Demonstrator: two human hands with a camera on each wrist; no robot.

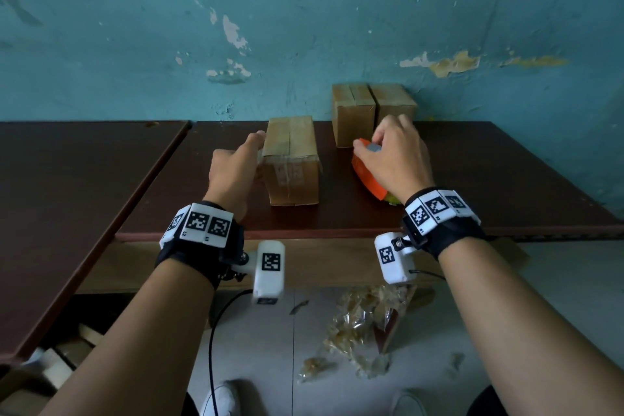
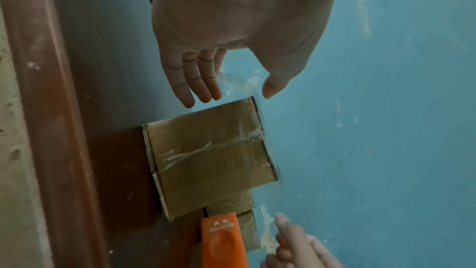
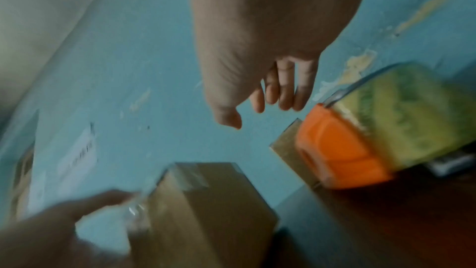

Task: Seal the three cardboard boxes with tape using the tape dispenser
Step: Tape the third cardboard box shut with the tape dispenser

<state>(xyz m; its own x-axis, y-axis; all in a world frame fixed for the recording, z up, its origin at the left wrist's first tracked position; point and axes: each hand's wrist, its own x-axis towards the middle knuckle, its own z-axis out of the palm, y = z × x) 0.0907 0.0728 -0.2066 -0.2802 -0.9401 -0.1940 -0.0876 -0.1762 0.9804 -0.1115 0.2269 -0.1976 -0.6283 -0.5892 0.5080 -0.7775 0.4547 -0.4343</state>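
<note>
One cardboard box, the near box (image 1: 291, 159), stood on the brown table (image 1: 506, 172), and clear tape (image 2: 206, 148) already ran down its front face and over the front edge of its top. The seam further back along the top looked bare, so I judged this box only partly sealed. Two more boxes, the back boxes (image 1: 371, 108), stood side by side against the blue wall (image 1: 304, 10); whether they carried tape could not be told from these pictures. At best, then, the job seemed about a third done, with most of the taping left.

The near box lay with its long axis running from the person towards the wall, its taped end facing the person. The orange tape dispenser (image 1: 368, 176) lay on the table just right of that box, its long axis also running roughly front to back, the toothed orange end pointing towards the back boxes and the yellowish roll nearer the person.

The left hand (image 1: 236, 165) had its fingers straight and together, flat by the box's left side. The right hand (image 1: 395, 152) hung over the dispenser with fingers loosely bent; the wrist view showed them apart from it, gripping nothing
</note>
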